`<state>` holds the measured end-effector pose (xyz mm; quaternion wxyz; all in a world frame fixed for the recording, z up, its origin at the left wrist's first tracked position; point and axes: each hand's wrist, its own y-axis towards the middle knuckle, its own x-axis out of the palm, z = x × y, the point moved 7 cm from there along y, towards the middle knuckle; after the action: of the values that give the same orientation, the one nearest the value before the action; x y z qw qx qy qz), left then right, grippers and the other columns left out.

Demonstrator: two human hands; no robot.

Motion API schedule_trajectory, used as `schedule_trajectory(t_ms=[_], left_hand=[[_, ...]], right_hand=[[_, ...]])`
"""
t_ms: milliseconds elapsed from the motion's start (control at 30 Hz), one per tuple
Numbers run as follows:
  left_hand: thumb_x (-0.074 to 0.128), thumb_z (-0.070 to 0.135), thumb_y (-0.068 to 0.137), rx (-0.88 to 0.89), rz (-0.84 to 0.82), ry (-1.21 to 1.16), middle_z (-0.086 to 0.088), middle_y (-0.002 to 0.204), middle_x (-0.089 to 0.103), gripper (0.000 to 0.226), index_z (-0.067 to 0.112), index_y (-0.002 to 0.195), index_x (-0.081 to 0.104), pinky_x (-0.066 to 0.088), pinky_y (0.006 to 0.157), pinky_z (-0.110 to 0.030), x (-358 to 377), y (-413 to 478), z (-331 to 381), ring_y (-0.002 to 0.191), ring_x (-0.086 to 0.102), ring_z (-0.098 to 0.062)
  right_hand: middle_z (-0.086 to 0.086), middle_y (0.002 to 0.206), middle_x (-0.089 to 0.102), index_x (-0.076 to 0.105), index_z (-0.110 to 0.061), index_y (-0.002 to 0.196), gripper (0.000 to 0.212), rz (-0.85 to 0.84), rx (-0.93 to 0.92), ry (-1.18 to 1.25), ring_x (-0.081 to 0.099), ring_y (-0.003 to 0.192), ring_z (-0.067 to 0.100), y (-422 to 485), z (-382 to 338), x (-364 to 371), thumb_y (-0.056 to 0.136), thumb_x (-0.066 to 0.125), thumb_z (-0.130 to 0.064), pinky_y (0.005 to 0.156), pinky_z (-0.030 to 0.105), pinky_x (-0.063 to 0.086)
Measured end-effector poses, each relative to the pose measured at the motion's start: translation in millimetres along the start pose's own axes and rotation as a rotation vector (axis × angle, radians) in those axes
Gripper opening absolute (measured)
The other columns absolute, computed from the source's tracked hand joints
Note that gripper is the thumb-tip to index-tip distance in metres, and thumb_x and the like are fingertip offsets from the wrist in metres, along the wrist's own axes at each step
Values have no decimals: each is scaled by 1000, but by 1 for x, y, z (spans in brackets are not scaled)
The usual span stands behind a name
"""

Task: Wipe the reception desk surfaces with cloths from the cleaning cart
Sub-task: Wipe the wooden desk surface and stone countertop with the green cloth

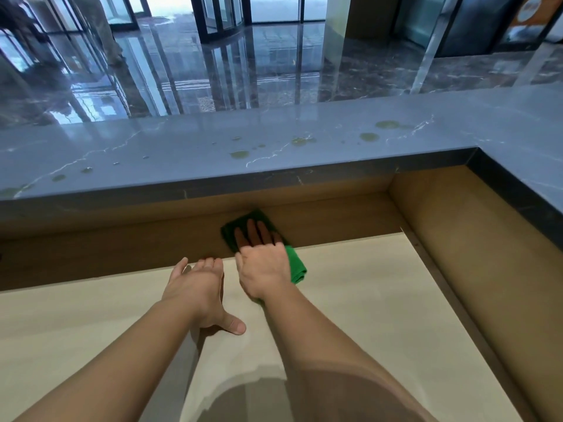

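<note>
A green cloth point(295, 264) lies at the back of the pale lower desk surface point(380, 300), partly in the shadow under the raised counter. My right hand point(262, 263) presses flat on the cloth, fingers spread and reaching into the shadow. My left hand point(199, 292) rests beside it on the pale surface, palm down, fingers apart, holding nothing. The grey marble counter top point(182, 153) above carries several greenish wet spots point(239, 154).
A brown wooden back panel point(122, 248) and side panel point(475, 239) enclose the lower desk. The marble counter turns a corner at the right point(524, 166). Beyond it lies a glossy dark lobby floor point(243, 71) with glass doors.
</note>
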<state>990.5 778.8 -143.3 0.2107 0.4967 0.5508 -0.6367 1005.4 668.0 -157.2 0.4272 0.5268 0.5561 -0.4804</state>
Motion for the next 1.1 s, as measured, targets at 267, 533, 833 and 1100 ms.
schedule_trajectory(t_ms=[267, 533, 833, 1100], left_hand=[[66, 87, 42, -15, 45, -27, 1, 157, 23, 141, 15, 152, 13, -8, 118, -43, -3, -5, -3, 146, 17, -13], [63, 80, 61, 64, 131, -346, 1, 161, 10, 125, 18, 154, 8, -14, 117, -42, -8, -23, -37, 148, 2, -11], [61, 52, 80, -153, 116, -336, 5, 153, 34, 87, 22, 151, 21, 1, 119, -37, 35, -56, -203, 142, 28, -13], [64, 58, 65, -152, -25, -358, 4, 158, 23, 99, 27, 150, 24, 0, 118, -42, 66, -69, -229, 140, 30, -14]], right_hand=[[-1, 164, 4, 11, -26, 156, 57, 55, 264, -43, 3, 150, 17, -13, 125, -20, 102, 24, -39, 118, 35, 11], [3, 163, -13, -2, -26, 156, 57, -92, 506, 96, -10, 150, 23, -5, 119, -15, 105, 22, -37, 119, 41, 2], [5, 163, -7, 4, -26, 156, 56, -151, 416, 149, -6, 150, 25, 38, -35, 12, 104, 24, -30, 117, 40, 5], [6, 163, -11, 6, -24, 156, 65, -181, 16, 114, -10, 149, 27, 55, -239, 46, 100, 37, -23, 119, 46, -1]])
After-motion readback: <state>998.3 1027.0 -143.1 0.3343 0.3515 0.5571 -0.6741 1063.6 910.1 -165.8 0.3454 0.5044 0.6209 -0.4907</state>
